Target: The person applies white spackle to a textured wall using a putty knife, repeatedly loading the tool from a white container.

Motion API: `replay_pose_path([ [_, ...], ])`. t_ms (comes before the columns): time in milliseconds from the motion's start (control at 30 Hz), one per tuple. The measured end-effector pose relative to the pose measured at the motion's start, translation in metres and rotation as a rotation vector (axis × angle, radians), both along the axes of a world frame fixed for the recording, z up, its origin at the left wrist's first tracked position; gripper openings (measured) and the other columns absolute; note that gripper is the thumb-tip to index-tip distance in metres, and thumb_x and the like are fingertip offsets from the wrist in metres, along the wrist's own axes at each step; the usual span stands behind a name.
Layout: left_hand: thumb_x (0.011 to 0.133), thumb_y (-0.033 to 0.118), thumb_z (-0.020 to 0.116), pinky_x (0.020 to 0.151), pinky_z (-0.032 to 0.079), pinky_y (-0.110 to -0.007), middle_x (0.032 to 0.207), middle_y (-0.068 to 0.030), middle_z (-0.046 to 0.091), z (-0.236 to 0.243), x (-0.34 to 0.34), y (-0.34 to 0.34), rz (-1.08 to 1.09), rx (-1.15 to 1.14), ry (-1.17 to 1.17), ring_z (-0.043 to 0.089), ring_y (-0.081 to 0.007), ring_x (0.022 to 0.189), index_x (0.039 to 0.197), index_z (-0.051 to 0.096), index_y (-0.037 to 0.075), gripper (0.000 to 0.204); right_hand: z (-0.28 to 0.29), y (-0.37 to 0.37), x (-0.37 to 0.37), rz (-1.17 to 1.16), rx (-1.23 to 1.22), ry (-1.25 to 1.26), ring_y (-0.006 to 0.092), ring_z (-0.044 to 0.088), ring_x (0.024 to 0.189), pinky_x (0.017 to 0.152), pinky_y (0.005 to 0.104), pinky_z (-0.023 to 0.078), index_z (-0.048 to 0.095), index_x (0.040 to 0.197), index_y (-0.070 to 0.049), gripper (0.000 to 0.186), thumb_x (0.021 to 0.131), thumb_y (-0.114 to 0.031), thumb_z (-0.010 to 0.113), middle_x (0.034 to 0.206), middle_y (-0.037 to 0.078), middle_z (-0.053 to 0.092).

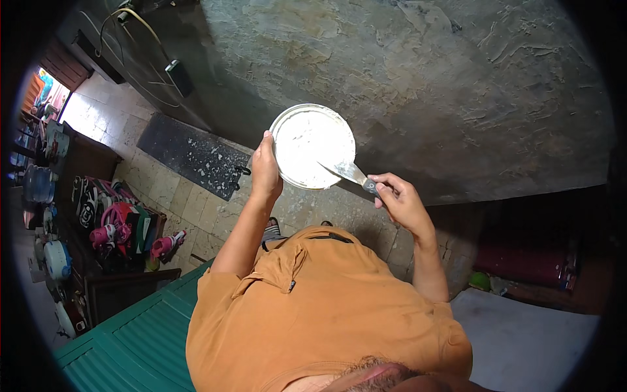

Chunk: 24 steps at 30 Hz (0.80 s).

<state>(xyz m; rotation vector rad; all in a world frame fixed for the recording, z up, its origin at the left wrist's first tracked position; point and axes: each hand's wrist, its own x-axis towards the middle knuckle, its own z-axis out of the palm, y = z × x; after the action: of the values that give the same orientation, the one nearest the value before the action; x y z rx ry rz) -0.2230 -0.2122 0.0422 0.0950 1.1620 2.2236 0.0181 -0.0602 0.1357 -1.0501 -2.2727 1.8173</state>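
A round tub of white paste [307, 137] is held up before my body, in front of a rough plastered wall [444, 78]. My left hand [266, 166] grips the tub at its left side, thumb along the rim. In my right hand [395, 196], closed round its dark handle, is a metal putty knife [349, 171]; the blade's tip rests in or on the paste at the lower right of the tub.
A dark mat [179, 157] strewn with white flakes lies on the tiled floor. Left are piled shoes and skates [111, 228], a green slatted panel [117, 346] and cluttered furniture. Cables and a small device [176, 77] hang on the wall. A dark red object [522, 258] lies right.
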Motion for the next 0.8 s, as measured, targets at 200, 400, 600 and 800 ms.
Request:
replay_pose_path([
  [200,0.108,0.03,0.037,0.098,0.046,-0.032,0.121,-0.0182,0.064,0.008,0.01,0.006,-0.07,-0.023,0.002,0.062,-0.0202,0.108,0.124,0.056,-0.011,0.049,-0.008,0.0,-0.022,-0.054,0.018,0.173,0.0016,0.042,0.047,0.041,0.021,0.034,0.065,0.123,-0.006,0.027,0.101,-0.017,0.055,0.071,-0.001,0.062],
  [400,0.108,0.03,0.038,0.095,0.046,-0.031,0.117,-0.0157,0.065,0.004,0.002,0.01,0.014,-0.011,0.032,0.061,-0.0176,0.104,0.123,0.057,-0.011,0.048,0.017,0.0,0.005,0.011,0.147,0.006,0.0065,0.058,0.069,0.064,0.0241,0.047,0.068,0.116,-0.002,0.023,0.098,-0.012,0.058,0.077,0.001,0.063],
  [600,0.108,0.029,0.038,0.092,0.046,-0.03,0.113,-0.013,0.065,0.001,0.014,0.018,-0.004,-0.05,0.082,0.06,-0.0153,0.101,0.119,0.059,-0.01,0.045,-0.017,-0.016,-0.012,-0.036,0.045,0.109,0.0059,0.058,0.071,0.064,0.0221,0.045,0.067,0.119,-0.001,0.024,0.1,-0.013,0.057,0.078,0.0,0.063],
  [800,0.108,0.029,0.038,0.092,0.046,-0.031,0.113,-0.0134,0.065,0.012,0.016,0.02,-0.045,-0.01,0.05,0.06,-0.0155,0.102,0.12,0.058,-0.01,0.045,-0.027,-0.004,-0.01,-0.068,-0.162,0.254,0.0017,0.042,0.047,0.044,0.0176,0.034,0.063,0.125,-0.004,0.027,0.102,-0.015,0.057,0.074,0.002,0.061],
])
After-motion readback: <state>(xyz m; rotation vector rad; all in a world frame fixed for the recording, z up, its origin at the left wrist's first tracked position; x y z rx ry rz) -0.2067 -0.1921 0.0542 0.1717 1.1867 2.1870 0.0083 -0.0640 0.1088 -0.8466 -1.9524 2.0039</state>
